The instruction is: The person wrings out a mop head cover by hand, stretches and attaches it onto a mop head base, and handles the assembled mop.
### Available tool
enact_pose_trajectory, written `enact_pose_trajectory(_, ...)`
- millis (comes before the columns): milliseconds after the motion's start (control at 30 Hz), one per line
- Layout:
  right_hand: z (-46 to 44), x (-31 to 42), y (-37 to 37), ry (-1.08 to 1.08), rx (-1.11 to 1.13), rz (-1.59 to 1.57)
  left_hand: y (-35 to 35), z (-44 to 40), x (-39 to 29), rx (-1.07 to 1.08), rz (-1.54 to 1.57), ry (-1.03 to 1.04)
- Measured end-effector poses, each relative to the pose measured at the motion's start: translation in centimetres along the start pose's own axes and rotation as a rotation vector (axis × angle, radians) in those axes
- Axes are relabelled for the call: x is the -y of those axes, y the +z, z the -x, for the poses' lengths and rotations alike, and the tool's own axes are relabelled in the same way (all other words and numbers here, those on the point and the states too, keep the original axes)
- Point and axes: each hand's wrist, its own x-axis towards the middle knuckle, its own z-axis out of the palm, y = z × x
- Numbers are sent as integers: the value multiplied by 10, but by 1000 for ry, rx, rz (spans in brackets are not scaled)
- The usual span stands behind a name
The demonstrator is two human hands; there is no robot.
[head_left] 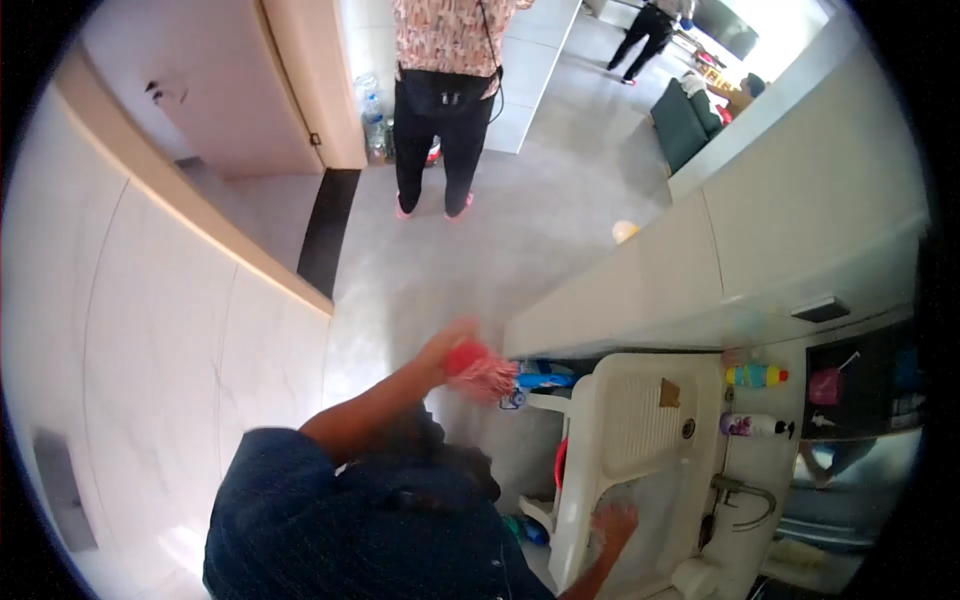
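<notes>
My left hand (448, 348) is closed around a red scrub brush (482, 374) with pale pink bristles, held out over the floor left of the sink. Motion blurs both the hand and the brush. My right hand (614, 522) is over the basin of the cream laundry sink (592, 420), with its fingers apart and nothing seen in them. White foam seems to cling to its wrist. Beyond it, the ribbed washboard (640, 405) of the sink carries a small brown piece (669, 393).
A yellow-capped bottle (757, 376), a pump bottle (752, 426) and a curved faucet (748, 495) line the sink's far edge. Blue packages (545, 380) stand beside the sink. One person (447, 100) stands ahead near a doorway; another person (648, 35) is farther off.
</notes>
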Motion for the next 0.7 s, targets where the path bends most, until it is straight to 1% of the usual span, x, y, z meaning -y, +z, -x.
enact_pose_trajectory(33,2,6,40,-121,108,-170,-7,15,-20,4,38,22)
enact_pose_trajectory(67,19,28,88,-262,206,-240,-5,29,-39,23,66,36)
enact_pose_trajectory(100,-12,-1,125,-457,298,4,11,54,-67,185,109,-89)
enact_pose_trajectory(167,-18,12,197,-586,464,344,0,62,-89,150,135,-107)
enact_pose_trajectory(200,24,66,239,-528,548,427,-28,52,-81,-44,124,7)
enact_pose_trajectory(267,53,117,297,-780,730,516,-75,37,-82,-104,140,54)
enact_pose_trajectory(300,92,164,318,-685,759,490,-80,40,-92,-133,159,58)
enact_pose_trajectory(333,120,200,333,-590,792,462,-64,51,-102,-197,147,71)
enact_pose_trajectory(400,124,212,365,-497,873,317,-82,45,-105,-108,206,25)
enact_pose_trajectory(433,123,219,377,-449,915,241,-89,39,-103,-86,197,39)
enact_pose_trajectory(500,129,248,396,-392,982,227,-95,26,-106,-47,171,68)
enact_pose_trajectory(567,118,258,407,-376,1023,212,-83,11,-111,-55,182,45)
enact_pose_trajectory(633,93,252,423,-389,1028,203,-44,4,-128,-48,180,15)
enact_pose_trajectory(700,79,268,430,-266,1003,117,-21,-13,-148,-1,182,-3)
